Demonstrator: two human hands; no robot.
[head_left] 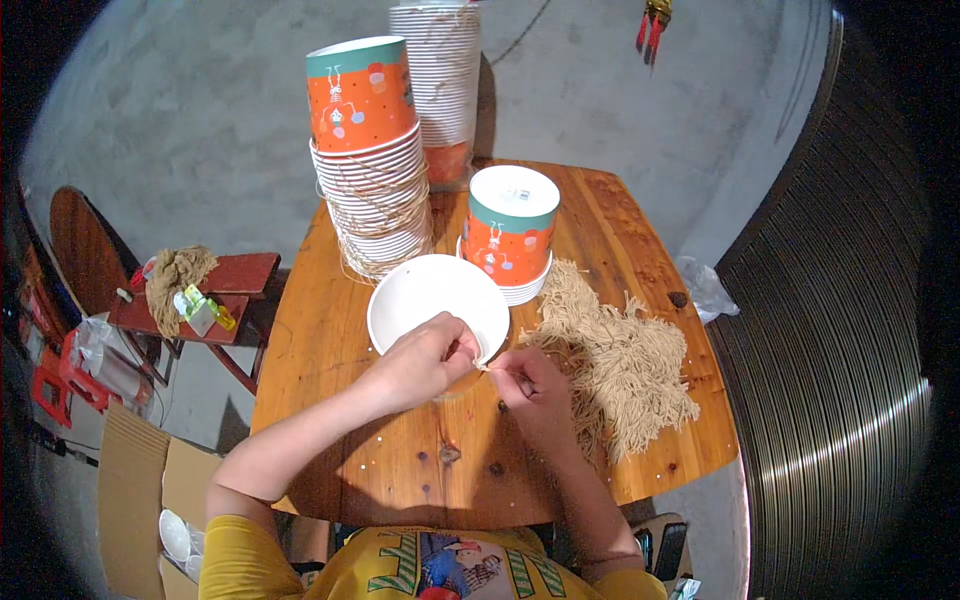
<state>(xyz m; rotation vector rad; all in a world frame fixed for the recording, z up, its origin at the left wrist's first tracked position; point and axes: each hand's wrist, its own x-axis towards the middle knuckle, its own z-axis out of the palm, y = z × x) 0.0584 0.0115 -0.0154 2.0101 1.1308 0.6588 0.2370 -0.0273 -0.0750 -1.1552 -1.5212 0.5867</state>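
A white paper bucket (425, 295) stands on the wooden table in front of me, its open mouth facing up. My left hand (428, 362) is closed in a pinch at the bucket's near right rim. Just right of it, my right hand (533, 392) is closed too, fingertips pressed together. Between the two hands shows a short bit of pale cord (482, 367), pinched from both sides. Whether it passes through the bucket's rim is too small to tell. Beside my right hand lies a thick heap of beige cords (630, 375).
A tall stack of paper buckets (370, 200) with cords hanging round it stands at the back left. Behind it rises another stack (440, 80). An upside-down orange bucket (510, 235) tops a short stack. Left are a red bench (235, 290) and a cardboard box (135, 490).
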